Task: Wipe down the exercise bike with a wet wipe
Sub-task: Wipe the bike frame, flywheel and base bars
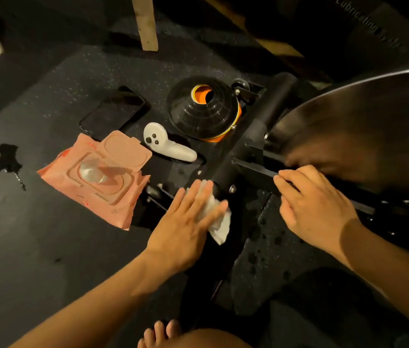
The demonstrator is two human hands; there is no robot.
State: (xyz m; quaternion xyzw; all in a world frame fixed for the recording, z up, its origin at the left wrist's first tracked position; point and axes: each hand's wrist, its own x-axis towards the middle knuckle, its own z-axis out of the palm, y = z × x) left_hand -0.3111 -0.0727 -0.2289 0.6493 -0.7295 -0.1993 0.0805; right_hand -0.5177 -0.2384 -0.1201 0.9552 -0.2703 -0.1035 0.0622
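Past bare toes, wipe lies under left fingers.

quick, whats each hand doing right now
Left hand: open, straight fingers pressing the crumpled white wet wipe on the black bike tube.
Right hand: fingers curled on the flat black metal bar.

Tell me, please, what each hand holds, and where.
Left hand presses the crumpled white wet wipe, mid-sheet, onto the black base tube; right hand grips a flat black metal bar mid-length.
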